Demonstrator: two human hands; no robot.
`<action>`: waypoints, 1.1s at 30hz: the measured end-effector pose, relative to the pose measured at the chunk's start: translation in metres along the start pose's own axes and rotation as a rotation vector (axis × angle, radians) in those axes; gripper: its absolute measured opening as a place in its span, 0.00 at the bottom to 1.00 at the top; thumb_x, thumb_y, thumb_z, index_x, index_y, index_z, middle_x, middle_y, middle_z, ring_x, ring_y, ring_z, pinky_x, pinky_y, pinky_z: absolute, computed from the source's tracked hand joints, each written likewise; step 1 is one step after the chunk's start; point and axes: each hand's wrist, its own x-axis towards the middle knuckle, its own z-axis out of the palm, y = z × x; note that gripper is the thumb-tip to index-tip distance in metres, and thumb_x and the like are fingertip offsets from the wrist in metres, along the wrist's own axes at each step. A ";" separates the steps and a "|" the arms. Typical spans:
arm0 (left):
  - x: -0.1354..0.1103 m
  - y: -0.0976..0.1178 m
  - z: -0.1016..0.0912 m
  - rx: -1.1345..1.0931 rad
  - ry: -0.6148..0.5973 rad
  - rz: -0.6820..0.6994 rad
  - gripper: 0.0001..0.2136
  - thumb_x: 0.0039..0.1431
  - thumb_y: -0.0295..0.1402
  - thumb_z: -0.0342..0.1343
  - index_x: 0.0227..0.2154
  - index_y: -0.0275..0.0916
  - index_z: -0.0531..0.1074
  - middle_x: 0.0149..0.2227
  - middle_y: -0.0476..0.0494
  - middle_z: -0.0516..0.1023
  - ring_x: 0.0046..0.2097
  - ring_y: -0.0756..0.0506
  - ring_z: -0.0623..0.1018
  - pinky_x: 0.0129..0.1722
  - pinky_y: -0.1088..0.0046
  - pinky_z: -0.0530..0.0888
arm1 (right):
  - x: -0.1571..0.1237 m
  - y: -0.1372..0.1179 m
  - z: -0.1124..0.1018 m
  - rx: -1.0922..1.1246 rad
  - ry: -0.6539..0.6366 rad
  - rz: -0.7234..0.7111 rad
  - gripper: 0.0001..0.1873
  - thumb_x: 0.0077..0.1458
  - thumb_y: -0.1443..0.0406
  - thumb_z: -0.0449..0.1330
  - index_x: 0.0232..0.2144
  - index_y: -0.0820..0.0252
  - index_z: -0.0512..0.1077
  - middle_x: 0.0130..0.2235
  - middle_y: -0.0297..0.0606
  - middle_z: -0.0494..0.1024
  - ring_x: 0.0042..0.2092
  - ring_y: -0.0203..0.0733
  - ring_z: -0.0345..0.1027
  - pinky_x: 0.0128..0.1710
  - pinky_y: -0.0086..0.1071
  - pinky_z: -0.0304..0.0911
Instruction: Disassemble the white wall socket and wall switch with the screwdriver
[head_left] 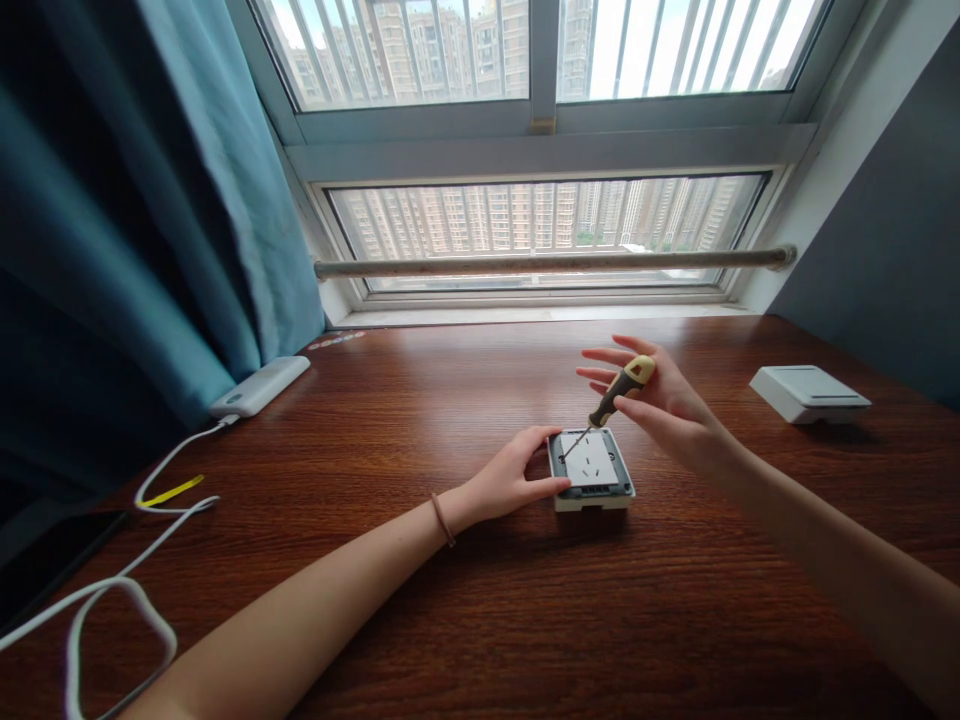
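Observation:
A white wall socket (592, 462) with a grey frame lies face up on the brown wooden table. My left hand (514, 475) grips its left side, thumb at the near edge and fingers at the far edge. My right hand (671, 405) holds a screwdriver (619, 392) with a black and yellow handle, the thumb against the grip and the other fingers stretched out loosely. The screwdriver leans to the right, its tip at the screw hole on the socket's left side.
A second white switch or socket unit (810, 392) lies at the right. On the left are a white power bank (262, 386) with a white cable (135, 580), a yellow strip (174, 490) and a dark flat object (52, 560). A blue curtain (187, 200) hangs beside the window.

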 end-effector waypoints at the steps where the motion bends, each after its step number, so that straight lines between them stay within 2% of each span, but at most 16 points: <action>1: 0.000 0.000 0.000 -0.009 -0.001 0.003 0.27 0.50 0.37 0.59 0.53 0.38 0.59 0.53 0.36 0.65 0.53 0.42 0.67 0.54 0.63 0.64 | 0.000 -0.002 -0.001 0.006 -0.021 0.000 0.25 0.53 0.69 0.56 0.52 0.52 0.54 0.55 0.43 0.63 0.54 0.44 0.62 0.55 0.45 0.56; 3: 0.000 0.000 0.000 -0.021 -0.003 0.004 0.27 0.50 0.36 0.59 0.53 0.38 0.59 0.53 0.36 0.65 0.53 0.41 0.67 0.54 0.63 0.64 | 0.001 -0.005 -0.002 -0.026 -0.037 0.024 0.26 0.52 0.68 0.56 0.53 0.53 0.54 0.53 0.43 0.65 0.53 0.44 0.63 0.55 0.44 0.57; 5: 0.000 -0.001 0.000 -0.026 -0.001 -0.003 0.27 0.50 0.36 0.59 0.53 0.38 0.59 0.53 0.36 0.65 0.53 0.41 0.67 0.54 0.62 0.64 | 0.000 -0.006 -0.003 -0.119 0.004 0.048 0.27 0.51 0.67 0.58 0.53 0.55 0.55 0.46 0.42 0.72 0.48 0.43 0.68 0.50 0.42 0.62; 8: 0.000 -0.002 0.001 -0.037 0.000 -0.014 0.28 0.49 0.36 0.60 0.53 0.38 0.59 0.53 0.36 0.65 0.54 0.40 0.67 0.55 0.61 0.64 | -0.002 -0.001 -0.003 -0.393 0.222 0.015 0.27 0.48 0.64 0.62 0.50 0.56 0.59 0.32 0.34 0.74 0.34 0.39 0.71 0.39 0.37 0.68; 10: 0.000 -0.002 0.001 -0.036 0.004 -0.014 0.28 0.49 0.36 0.60 0.53 0.38 0.59 0.54 0.36 0.64 0.54 0.40 0.66 0.55 0.60 0.63 | -0.003 0.005 -0.003 -0.578 0.333 -0.034 0.27 0.47 0.62 0.62 0.49 0.55 0.60 0.29 0.32 0.71 0.29 0.36 0.67 0.34 0.35 0.67; 11: 0.000 -0.002 0.001 -0.035 0.006 -0.013 0.28 0.49 0.36 0.60 0.53 0.38 0.59 0.54 0.35 0.64 0.54 0.40 0.66 0.55 0.60 0.63 | -0.003 0.007 -0.004 -0.623 0.335 -0.052 0.28 0.48 0.62 0.62 0.51 0.54 0.58 0.30 0.32 0.70 0.29 0.35 0.66 0.33 0.34 0.67; 15: 0.000 0.000 0.001 -0.041 0.001 -0.013 0.27 0.49 0.36 0.59 0.53 0.38 0.59 0.53 0.36 0.65 0.53 0.41 0.67 0.54 0.61 0.64 | -0.001 0.003 -0.006 -0.445 0.101 -0.057 0.35 0.53 0.65 0.56 0.58 0.49 0.44 0.46 0.41 0.66 0.38 0.38 0.68 0.36 0.35 0.68; 17: 0.000 0.001 0.001 -0.045 -0.001 -0.010 0.27 0.50 0.36 0.59 0.53 0.38 0.60 0.53 0.36 0.65 0.53 0.41 0.68 0.54 0.61 0.64 | 0.000 -0.004 -0.007 -0.314 -0.017 -0.026 0.35 0.54 0.67 0.54 0.59 0.46 0.42 0.54 0.44 0.60 0.47 0.42 0.66 0.41 0.38 0.68; 19: 0.000 0.002 0.001 -0.035 -0.001 -0.006 0.27 0.50 0.36 0.59 0.53 0.38 0.60 0.53 0.36 0.65 0.53 0.41 0.68 0.54 0.62 0.64 | 0.001 -0.012 -0.010 -0.251 -0.111 0.010 0.35 0.54 0.69 0.53 0.59 0.45 0.43 0.56 0.44 0.60 0.52 0.44 0.63 0.47 0.41 0.65; 22: 0.001 0.002 0.000 -0.008 -0.003 0.002 0.27 0.50 0.36 0.59 0.53 0.38 0.60 0.53 0.36 0.65 0.53 0.41 0.67 0.54 0.62 0.64 | 0.001 -0.018 -0.014 -0.297 -0.160 0.033 0.30 0.54 0.71 0.51 0.58 0.51 0.51 0.45 0.41 0.72 0.47 0.41 0.69 0.48 0.42 0.64; 24: 0.001 0.002 -0.001 0.010 -0.003 0.003 0.27 0.50 0.37 0.59 0.53 0.38 0.59 0.52 0.36 0.65 0.53 0.41 0.68 0.54 0.62 0.64 | 0.002 -0.018 -0.014 -0.353 -0.144 0.027 0.26 0.53 0.72 0.52 0.55 0.55 0.56 0.38 0.39 0.75 0.40 0.39 0.72 0.43 0.39 0.67; 26: 0.001 0.001 -0.002 0.040 -0.004 0.003 0.27 0.51 0.38 0.58 0.53 0.38 0.59 0.52 0.36 0.65 0.53 0.41 0.68 0.54 0.62 0.64 | 0.001 -0.014 -0.009 -0.358 -0.131 0.017 0.26 0.51 0.73 0.53 0.53 0.56 0.58 0.38 0.39 0.75 0.38 0.39 0.72 0.39 0.37 0.69; 29: -0.002 0.003 0.002 0.148 0.032 0.049 0.29 0.50 0.39 0.58 0.54 0.37 0.57 0.54 0.36 0.64 0.55 0.40 0.66 0.55 0.60 0.63 | -0.007 -0.004 0.009 -0.317 -0.168 -0.008 0.26 0.47 0.74 0.54 0.50 0.56 0.59 0.42 0.40 0.74 0.41 0.40 0.70 0.39 0.35 0.67; 31: -0.006 0.007 0.010 0.263 0.082 0.130 0.34 0.47 0.40 0.60 0.56 0.38 0.55 0.56 0.35 0.61 0.58 0.37 0.61 0.57 0.57 0.58 | -0.017 0.007 0.025 -0.376 -0.221 -0.071 0.19 0.48 0.76 0.50 0.42 0.57 0.65 0.35 0.37 0.76 0.35 0.37 0.70 0.35 0.32 0.66; 32: -0.008 0.009 0.014 0.319 0.102 0.172 0.35 0.46 0.40 0.61 0.57 0.38 0.54 0.58 0.36 0.60 0.59 0.37 0.58 0.59 0.56 0.56 | -0.024 0.014 0.034 -0.444 -0.273 -0.140 0.15 0.47 0.76 0.48 0.34 0.58 0.68 0.29 0.34 0.75 0.32 0.36 0.68 0.34 0.31 0.65; 33: -0.010 0.012 0.020 0.360 0.101 0.200 0.33 0.48 0.39 0.59 0.57 0.39 0.55 0.58 0.37 0.60 0.60 0.38 0.57 0.60 0.57 0.54 | -0.030 0.022 0.041 -0.538 -0.249 -0.247 0.13 0.46 0.76 0.47 0.24 0.58 0.68 0.26 0.34 0.74 0.30 0.37 0.67 0.33 0.31 0.63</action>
